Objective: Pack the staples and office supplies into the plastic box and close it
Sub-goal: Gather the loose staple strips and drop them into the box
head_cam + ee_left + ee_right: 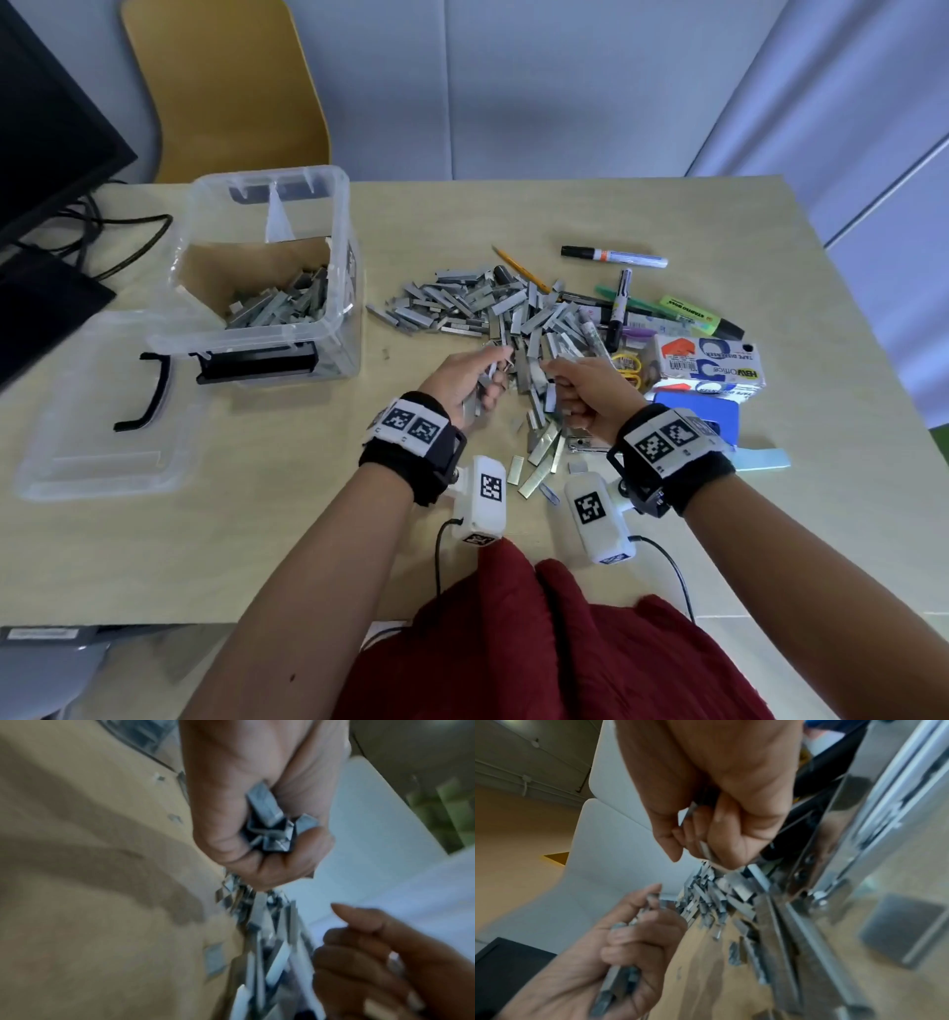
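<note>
left hand [464,377]: centre of the head view, at the near edge of the staple heap; fingers curled round a bundle of staple strips [272,829], the strips poking out between thumb and fingers in the left wrist view
right hand [585,393]: just right of the left hand, the two hands near but apart; fingers closed on a few staple strips, seen edge-on in the right wrist view
loose staples [493,308]: grey heap spread over the table [257,539], centre of the frame, with strays trailing toward the lower middle
plastic box [267,272]: clear, open, upper left of the frame; a layer of staples lies in its right half
lid [102,431]: clear, flat on the table at the left, below the box, black handle on top
pens and markers [621,303]: right of the heap, some partly under it; a green highlighter [698,316] beside them
tape dispenser carton [711,362]: right side, next to the right hand; a blue item just below it
</note>
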`<state>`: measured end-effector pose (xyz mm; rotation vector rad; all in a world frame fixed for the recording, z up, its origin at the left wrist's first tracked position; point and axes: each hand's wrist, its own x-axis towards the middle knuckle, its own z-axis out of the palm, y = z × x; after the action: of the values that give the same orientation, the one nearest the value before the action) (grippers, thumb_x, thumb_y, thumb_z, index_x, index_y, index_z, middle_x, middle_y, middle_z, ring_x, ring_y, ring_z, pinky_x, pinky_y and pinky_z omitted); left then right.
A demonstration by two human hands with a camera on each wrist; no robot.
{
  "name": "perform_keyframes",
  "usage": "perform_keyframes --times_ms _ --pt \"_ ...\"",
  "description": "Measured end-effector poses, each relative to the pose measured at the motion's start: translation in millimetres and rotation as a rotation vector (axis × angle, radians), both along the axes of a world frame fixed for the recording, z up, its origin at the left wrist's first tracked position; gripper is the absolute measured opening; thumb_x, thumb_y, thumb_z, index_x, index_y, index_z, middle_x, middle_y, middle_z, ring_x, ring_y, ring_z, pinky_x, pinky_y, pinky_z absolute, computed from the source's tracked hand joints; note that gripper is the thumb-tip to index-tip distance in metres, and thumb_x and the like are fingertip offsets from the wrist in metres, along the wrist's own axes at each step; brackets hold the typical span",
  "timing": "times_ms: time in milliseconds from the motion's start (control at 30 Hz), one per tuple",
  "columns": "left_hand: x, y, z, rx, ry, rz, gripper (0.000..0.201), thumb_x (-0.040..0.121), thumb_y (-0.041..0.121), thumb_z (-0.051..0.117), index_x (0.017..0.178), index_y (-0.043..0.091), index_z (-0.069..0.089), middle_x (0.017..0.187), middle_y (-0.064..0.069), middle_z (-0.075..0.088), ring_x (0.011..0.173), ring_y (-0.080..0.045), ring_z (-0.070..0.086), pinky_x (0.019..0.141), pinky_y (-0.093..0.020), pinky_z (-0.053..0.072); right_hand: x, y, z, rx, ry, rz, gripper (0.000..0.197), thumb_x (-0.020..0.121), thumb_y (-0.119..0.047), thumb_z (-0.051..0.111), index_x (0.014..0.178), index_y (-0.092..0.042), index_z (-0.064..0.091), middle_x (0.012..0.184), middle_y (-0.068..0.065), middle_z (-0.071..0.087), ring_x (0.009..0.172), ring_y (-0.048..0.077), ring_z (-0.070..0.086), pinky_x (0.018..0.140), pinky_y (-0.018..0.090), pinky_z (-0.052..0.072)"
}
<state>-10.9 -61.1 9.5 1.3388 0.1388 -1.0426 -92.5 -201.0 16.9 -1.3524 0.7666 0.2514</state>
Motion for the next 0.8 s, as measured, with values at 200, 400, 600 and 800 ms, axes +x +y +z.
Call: perform_keyframes --times_ms 200,400,600,800 --pt "32.6 48.9 60.4 -0.357 0.104 0.252 0.03 0.097 0.025 0.044 0.068 0.016 0.044 0.045 0.005 0.049 0.031 -0.002 0.041 0.03 -0.011 0.033 26.9 30.9 16.5 0.039 -0.039 0.106 0.045 0.094 -0.02 0.049 0.057 -0.022 0.024 0.041 -0.008 0.021 0.034 0.008 0.016 0.034 0.015 0.014" --pt "93.4 112.3 106.7 -0.482 0.125 0.599 0.039 0.096 0.024 0.046 0.059 0.013 0.045 0.04 0.003 0.045 0.03 -0.005 0.043 0.03 -0.012 0.035 53.0 71.5 32.1 0.098 -0.062 0.148 0.043 0.093 -0.02 0.049 0.057 -0.021 0.026 0.04 -0.009 0.022 0.034 0.007 0.017 0.033 0.015 0.013" --pt "133.7 138.3 99.0 -0.209 0.189 0.732 0.032 0.091 0.014 0.048 0.061 0.011 0.042 0.038 0.0 0.046 0.03 -0.012 0.045 0.033 -0.014 0.038 71.1 106.4 51.2 0.127 -0.096 0.155 0.042 0.094 -0.02 0.049 0.057 -0.02 0.028 0.042 -0.008 0.023 0.035 0.007 0.018 0.033 0.017 0.014" --pt "143.6 132.8 75.0 0.145 0.086 0.523 0.034 0.089 0.038 0.059 0.106 0.009 0.057 0.091 -0.008 0.058 0.084 -0.024 0.059 0.078 -0.039 0.053 87.4 128.3 60.1 0.159 -0.133 0.14 0.035 0.094 -0.02 0.047 0.06 -0.018 0.038 0.044 -0.007 0.028 0.034 0.006 0.021 0.031 0.015 0.015"
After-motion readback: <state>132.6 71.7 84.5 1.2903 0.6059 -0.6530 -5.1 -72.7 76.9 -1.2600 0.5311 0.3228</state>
